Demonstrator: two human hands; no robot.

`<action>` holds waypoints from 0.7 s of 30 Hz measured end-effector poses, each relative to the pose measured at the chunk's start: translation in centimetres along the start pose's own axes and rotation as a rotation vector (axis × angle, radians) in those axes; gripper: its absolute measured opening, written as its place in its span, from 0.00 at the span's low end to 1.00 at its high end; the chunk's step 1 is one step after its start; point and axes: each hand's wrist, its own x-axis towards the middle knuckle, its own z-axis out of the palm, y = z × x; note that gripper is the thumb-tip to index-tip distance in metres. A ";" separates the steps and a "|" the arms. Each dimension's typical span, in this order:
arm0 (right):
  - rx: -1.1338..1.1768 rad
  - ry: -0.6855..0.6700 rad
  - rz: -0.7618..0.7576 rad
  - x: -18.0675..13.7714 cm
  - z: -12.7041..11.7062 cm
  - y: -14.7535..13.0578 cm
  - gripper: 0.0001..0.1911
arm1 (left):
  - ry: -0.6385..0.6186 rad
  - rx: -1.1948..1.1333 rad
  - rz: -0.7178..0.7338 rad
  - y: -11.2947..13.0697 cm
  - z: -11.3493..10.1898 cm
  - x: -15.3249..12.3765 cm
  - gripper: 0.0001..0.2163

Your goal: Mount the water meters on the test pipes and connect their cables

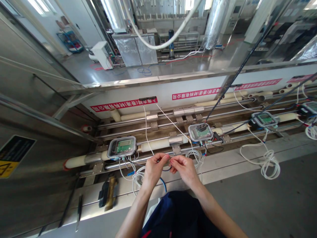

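My left hand (154, 168) and my right hand (184, 168) meet in front of me, fingertips pinched together on a thin white wire (173, 125) that runs up to the back wall; a blue wire (163, 183) hangs below them. Both hands are closed in a pinch. Just behind them stand two meter units with green circuit boards in clear housings, one at the left (122, 146) and one at the right (200, 132), mounted on a cream pipe (155, 144). Coiled white cables (137, 177) lie under my left hand.
A third meter unit (264, 119) and a coiled white cable (268, 163) lie to the right. A brass fitting (110, 192) rests on the ledge at the left. Red labels (123, 104) run along the white back panel. A yellow warning sign (12, 155) is on the left cabinet.
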 end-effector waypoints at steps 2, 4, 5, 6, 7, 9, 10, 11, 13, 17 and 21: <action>-0.002 0.012 -0.005 0.0 0.0 -0.1 0.16 | -0.009 0.012 0.012 0.0 0.0 0.0 0.13; -0.001 0.024 0.002 0.0 0.1 -0.3 0.17 | 0.003 0.043 0.037 0.1 0.0 -0.1 0.13; 0.002 0.027 0.008 0.0 0.2 -0.3 0.17 | 0.016 0.059 0.047 0.1 0.0 -0.1 0.13; 0.005 0.027 0.016 0.0 0.2 -0.4 0.17 | 0.028 0.075 0.055 0.1 0.1 -0.2 0.13; 0.010 0.026 0.024 0.1 0.2 -0.4 0.18 | 0.036 0.087 0.061 0.1 0.1 -0.2 0.13; 0.024 0.022 0.039 0.1 0.2 -0.5 0.18 | 0.053 0.099 0.074 0.1 0.1 -0.3 0.13; 0.034 0.021 0.046 0.2 0.3 -0.5 0.18 | 0.064 0.102 0.082 0.1 0.2 -0.4 0.13; 0.046 0.020 0.052 0.2 0.3 -0.5 0.18 | 0.074 0.106 0.087 0.0 0.2 -0.4 0.12; 0.071 0.020 0.061 0.2 0.3 -0.5 0.18 | 0.101 0.108 0.088 -0.1 0.2 -0.5 0.12; 0.122 0.032 0.080 0.3 0.5 -0.5 0.18 | 0.132 0.064 0.071 -0.3 0.3 -0.6 0.12; 0.184 0.049 0.078 0.3 0.7 -0.5 0.18 | 0.098 -0.169 0.024 -1.1 0.5 -0.4 0.12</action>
